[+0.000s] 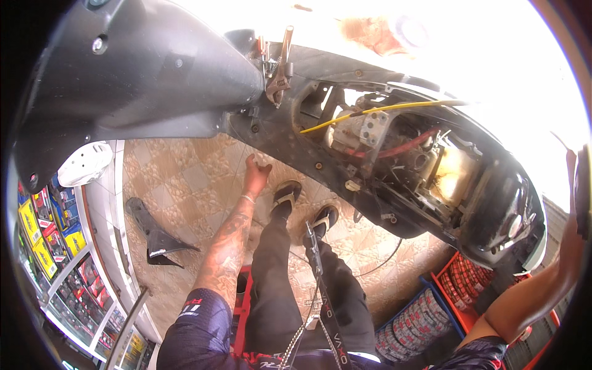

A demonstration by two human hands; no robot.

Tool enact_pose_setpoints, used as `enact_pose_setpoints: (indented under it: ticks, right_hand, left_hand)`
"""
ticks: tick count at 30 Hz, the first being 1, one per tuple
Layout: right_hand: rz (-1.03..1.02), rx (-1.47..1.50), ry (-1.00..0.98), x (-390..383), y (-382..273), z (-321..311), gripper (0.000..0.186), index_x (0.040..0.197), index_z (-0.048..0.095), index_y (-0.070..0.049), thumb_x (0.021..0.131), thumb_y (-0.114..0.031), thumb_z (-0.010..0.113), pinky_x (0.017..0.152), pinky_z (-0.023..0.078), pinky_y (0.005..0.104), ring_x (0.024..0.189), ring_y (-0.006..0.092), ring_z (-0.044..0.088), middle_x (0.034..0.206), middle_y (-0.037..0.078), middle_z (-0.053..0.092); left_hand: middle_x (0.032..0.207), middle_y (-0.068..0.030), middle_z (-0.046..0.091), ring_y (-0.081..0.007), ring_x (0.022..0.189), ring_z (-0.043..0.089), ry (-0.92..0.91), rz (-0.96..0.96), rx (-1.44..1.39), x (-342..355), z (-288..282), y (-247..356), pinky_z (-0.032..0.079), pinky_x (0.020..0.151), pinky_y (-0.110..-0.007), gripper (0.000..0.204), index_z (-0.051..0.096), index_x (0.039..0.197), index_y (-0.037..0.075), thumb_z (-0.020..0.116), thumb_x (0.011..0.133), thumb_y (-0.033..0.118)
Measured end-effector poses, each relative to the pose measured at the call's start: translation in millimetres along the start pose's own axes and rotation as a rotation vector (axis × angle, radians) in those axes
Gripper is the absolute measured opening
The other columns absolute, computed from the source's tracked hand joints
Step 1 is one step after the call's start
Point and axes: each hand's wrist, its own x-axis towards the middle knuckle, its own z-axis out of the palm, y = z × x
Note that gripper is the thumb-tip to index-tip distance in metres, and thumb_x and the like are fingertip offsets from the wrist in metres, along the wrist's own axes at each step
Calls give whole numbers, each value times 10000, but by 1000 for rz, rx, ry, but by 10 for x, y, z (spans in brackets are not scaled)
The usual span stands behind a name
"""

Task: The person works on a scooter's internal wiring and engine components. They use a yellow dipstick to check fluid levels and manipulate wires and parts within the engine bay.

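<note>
A scooter with its seat off stretches across the upper view, its dark plastic body framing an exposed engine bay. My left hand hangs below the near edge of that body, thumb and a finger apart, with nothing visible in it. My right arm reaches up along the right rim. There my right hand is partly cut off beside a dark shape, and its grip cannot be made out. An adjustable wrench rests on the scooter's floorboard. A yellow cable runs over the engine bay, above a red hose.
A black plastic panel lies on the tiled floor at left. Beyond it stands a glass display case with packaged goods, and a white helmet-like object. Stacked coiled goods fill racks at lower right. Glare hides the top right.
</note>
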Motion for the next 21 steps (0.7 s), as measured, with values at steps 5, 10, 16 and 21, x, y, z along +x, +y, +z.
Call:
enact_pose_setpoints:
  ticks: [5, 10, 16, 21]
  right_hand:
    - [-458, 243, 51, -524, 195, -326, 122, 935, 732, -49, 848, -111, 791, 629, 437, 304, 686, 155, 541, 751, 28, 559]
    - [-644, 515, 41, -1035, 198, -292, 227, 877, 761, -106, 692, -136, 889, 498, 405, 327, 572, 159, 549, 630, -1, 535]
    - [-222, 835, 247, -736, -236, -47, 145, 937, 738, -79, 803, -25, 743, 630, 505, 359, 691, 252, 636, 787, 95, 653]
    - [-243, 1171, -78, -440, -559, -152, 164, 987, 748, -76, 830, -56, 705, 721, 537, 365, 797, 267, 677, 892, 95, 687]
  left_hand:
    - [832, -91, 652, -220, 703, 641, 37, -7, 41, -265, -108, 70, 523, 657, -374, 903, 186, 1542, -1, 765, 883, 216]
    - [798, -17, 620, -125, 674, 583, -4, 76, 73, -611, -240, 248, 496, 615, -290, 977, 86, 1596, 13, 766, 924, 211]
    - [786, 8, 588, -95, 656, 564, -87, 79, 2, -1260, -402, 731, 500, 606, -273, 955, 125, 1606, 55, 778, 923, 196]
    - [846, -15, 625, -128, 736, 599, -57, 171, -100, -1682, -581, 1493, 534, 713, -316, 960, 187, 1592, 37, 808, 889, 242]
